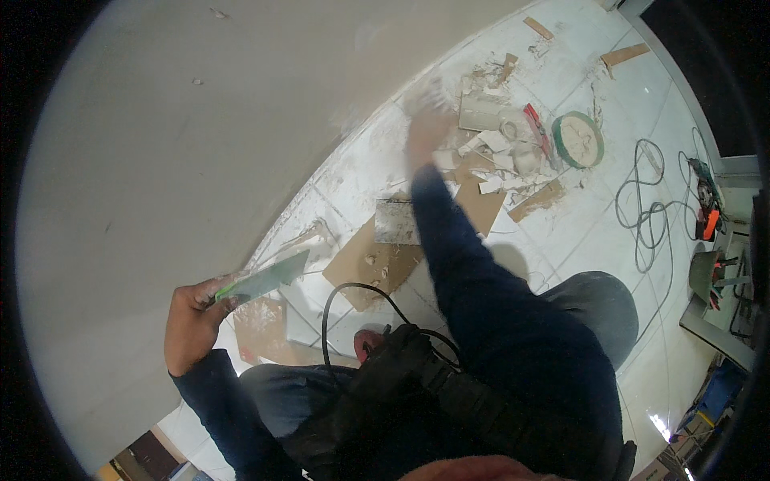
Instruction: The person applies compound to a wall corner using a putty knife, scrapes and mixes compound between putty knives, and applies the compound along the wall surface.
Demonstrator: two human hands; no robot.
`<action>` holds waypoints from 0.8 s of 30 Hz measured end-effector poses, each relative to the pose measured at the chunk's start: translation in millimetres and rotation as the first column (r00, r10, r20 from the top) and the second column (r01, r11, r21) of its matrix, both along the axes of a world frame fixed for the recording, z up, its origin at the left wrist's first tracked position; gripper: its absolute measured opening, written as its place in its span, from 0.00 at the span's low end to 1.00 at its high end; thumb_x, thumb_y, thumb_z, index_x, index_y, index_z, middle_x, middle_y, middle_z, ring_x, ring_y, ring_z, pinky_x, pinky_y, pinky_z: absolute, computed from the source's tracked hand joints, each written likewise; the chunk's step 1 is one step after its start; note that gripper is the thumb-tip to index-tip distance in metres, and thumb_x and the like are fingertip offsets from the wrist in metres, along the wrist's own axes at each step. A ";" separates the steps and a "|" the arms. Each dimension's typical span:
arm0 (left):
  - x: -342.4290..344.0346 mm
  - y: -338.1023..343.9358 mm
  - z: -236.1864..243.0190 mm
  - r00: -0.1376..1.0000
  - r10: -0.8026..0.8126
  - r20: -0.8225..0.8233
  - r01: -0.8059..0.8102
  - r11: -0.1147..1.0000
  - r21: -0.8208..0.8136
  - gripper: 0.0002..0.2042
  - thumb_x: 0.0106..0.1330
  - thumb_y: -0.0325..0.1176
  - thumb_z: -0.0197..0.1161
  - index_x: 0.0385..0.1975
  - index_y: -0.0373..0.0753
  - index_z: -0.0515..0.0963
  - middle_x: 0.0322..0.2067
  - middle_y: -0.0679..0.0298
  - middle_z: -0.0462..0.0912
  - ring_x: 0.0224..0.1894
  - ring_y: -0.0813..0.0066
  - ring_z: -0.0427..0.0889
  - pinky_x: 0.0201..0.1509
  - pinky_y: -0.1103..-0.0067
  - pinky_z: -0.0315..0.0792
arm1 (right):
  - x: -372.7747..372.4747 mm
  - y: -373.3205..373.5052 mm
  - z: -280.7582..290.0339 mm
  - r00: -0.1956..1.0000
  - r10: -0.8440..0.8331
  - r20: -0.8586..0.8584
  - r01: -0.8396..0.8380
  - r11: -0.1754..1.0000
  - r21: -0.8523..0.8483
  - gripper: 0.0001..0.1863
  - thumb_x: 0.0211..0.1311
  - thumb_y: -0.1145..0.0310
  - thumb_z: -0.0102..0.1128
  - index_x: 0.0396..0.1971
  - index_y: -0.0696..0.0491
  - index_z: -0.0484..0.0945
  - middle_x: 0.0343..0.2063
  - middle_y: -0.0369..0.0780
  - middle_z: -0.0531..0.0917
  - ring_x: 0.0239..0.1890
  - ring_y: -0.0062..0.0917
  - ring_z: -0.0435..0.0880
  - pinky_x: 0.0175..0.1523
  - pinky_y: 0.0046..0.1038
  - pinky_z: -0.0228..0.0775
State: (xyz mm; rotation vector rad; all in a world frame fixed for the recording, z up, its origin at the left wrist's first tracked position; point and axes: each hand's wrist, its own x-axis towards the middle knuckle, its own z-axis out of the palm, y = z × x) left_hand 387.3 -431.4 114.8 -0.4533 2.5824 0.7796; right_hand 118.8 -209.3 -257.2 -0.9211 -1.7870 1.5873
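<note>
My left hand (199,311) is closed around the bright green grip of a wide putty knife (275,277), whose pale blade points away from me, low beside the wall. Stretched forward, my right hand (427,128) is smeared by motion near the foot of the wall, so its fingers and anything in them cannot be made out. Beside it lie a flat off-white piece (480,112), broken white scraps (491,144) and a red packet (537,128). Farther right stands a round green-rimmed tub (577,139) holding pale, plaster-like material.
A pale wall (184,152) rises along the left. Brown cardboard sheets (373,260) and a dusty grey plate (396,222) lie on white floor tiles. A grey cable (639,204) loops across the right, by an orange-and-black power tool (709,210) and a bucket of tools (706,276).
</note>
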 end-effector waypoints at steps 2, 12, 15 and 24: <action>-2.7 -2.8 -3.1 1.000 0.006 0.007 -0.006 1.000 0.017 0.12 0.52 0.17 0.57 0.38 0.30 0.78 0.31 0.59 0.83 0.34 0.78 0.78 0.43 0.82 0.69 | -42.7 56.6 -20.7 0.999 0.050 0.006 -0.051 0.991 0.125 0.18 0.56 0.67 0.51 0.40 0.67 0.72 0.34 0.57 0.78 0.39 0.48 0.77 0.43 0.41 0.66; -3.6 -8.6 -5.4 0.995 0.093 0.033 -0.093 0.996 0.009 0.13 0.52 0.16 0.57 0.38 0.32 0.80 0.32 0.59 0.83 0.34 0.77 0.79 0.43 0.80 0.71 | -108.7 60.5 -2.4 0.978 0.099 -0.182 -0.067 0.983 0.172 0.15 0.53 0.74 0.48 0.41 0.64 0.72 0.29 0.56 0.78 0.32 0.46 0.78 0.36 0.38 0.68; -3.7 -11.9 -6.2 0.993 0.111 0.026 -0.112 0.993 0.041 0.13 0.52 0.16 0.58 0.37 0.33 0.80 0.32 0.59 0.83 0.34 0.77 0.80 0.43 0.80 0.71 | -106.6 46.6 -25.2 0.960 0.262 0.102 -0.280 0.918 0.280 0.18 0.54 0.75 0.47 0.46 0.63 0.69 0.34 0.56 0.78 0.35 0.46 0.78 0.40 0.37 0.68; -17.7 -3.1 -14.6 1.000 0.000 0.005 0.000 0.999 0.041 0.12 0.53 0.17 0.58 0.37 0.34 0.80 0.32 0.59 0.83 0.34 0.77 0.80 0.43 0.80 0.71 | 90.0 -107.1 8.0 0.839 0.544 -0.001 -0.544 0.839 0.016 0.17 0.62 0.72 0.43 0.49 0.62 0.70 0.44 0.53 0.76 0.50 0.43 0.73 0.54 0.33 0.64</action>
